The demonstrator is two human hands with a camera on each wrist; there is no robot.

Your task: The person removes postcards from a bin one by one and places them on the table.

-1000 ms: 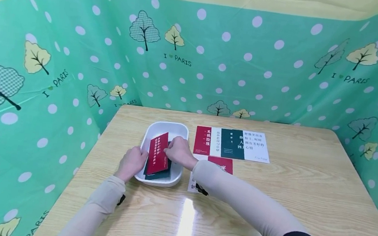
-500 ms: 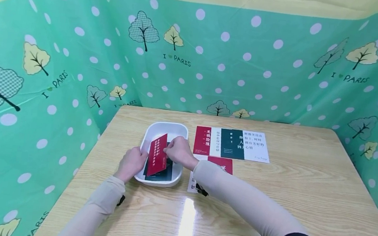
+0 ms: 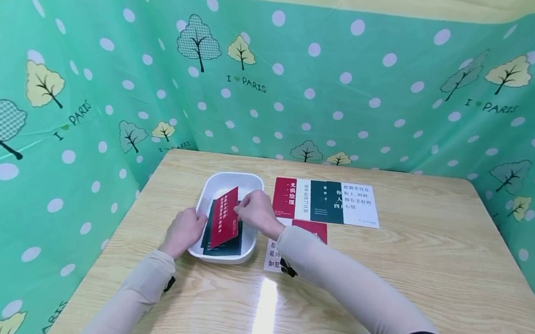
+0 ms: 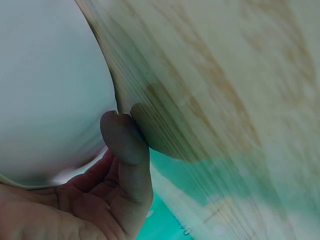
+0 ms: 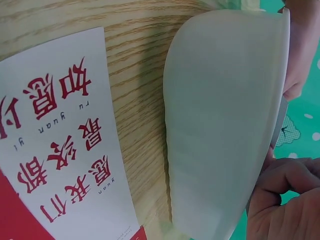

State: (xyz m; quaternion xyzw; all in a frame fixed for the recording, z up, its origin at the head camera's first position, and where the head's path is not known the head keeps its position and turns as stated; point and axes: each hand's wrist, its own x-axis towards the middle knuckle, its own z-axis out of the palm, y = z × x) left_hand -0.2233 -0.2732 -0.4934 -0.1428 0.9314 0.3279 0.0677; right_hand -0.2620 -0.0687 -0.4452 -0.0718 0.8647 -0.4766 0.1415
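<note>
My left hand grips the left rim of a white plastic container; its thumb lies against the container's side in the left wrist view. Inside the container, my right hand pinches the right edge of a red card printed with white Chinese characters. The red card is tilted above dark green cards, whose number I cannot tell. In the right wrist view the container's wall hides most of the cards inside, and my right hand shows curled fingers behind the rim.
Right of the container, a red card, a white card, a dark green card and another white card lie in an overlapping row. Below them lie a white card and a red card, partly behind my right sleeve.
The red card shifts and tilts slightly in my right hand, and more dark green shows around it. My left hand keeps its hold on the rim. The head view has shifted a little.
</note>
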